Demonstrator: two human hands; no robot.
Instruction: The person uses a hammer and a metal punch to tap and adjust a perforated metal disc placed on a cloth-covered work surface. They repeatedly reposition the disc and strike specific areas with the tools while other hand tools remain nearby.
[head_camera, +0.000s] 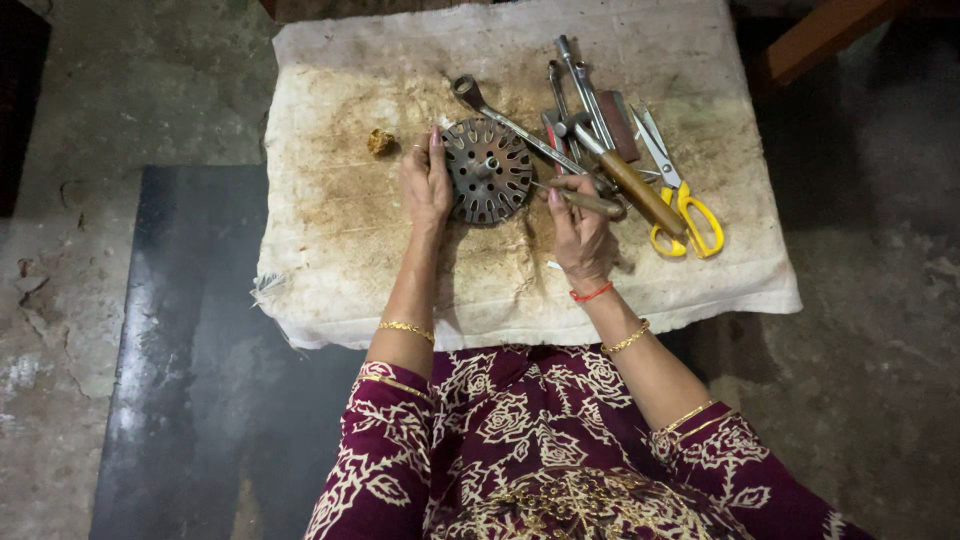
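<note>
My left hand (427, 185) steadied the slotted metal disc (488, 170) at its nine o'clock edge; my right hand (580, 235), at four o'clock, gripped a wooden-handled tool (590, 202) pointing toward the hub

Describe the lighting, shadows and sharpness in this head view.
Head view: even overhead light falls on the stained cloth, while the floor at the edges is dim; soft shadows lie just beside the left hand, the right hand and the slotted metal disc; a dull sheen shows on the dark mat; the tools, yellow-handled scissors included, look sharp, with no obvious motion blur.
</note>
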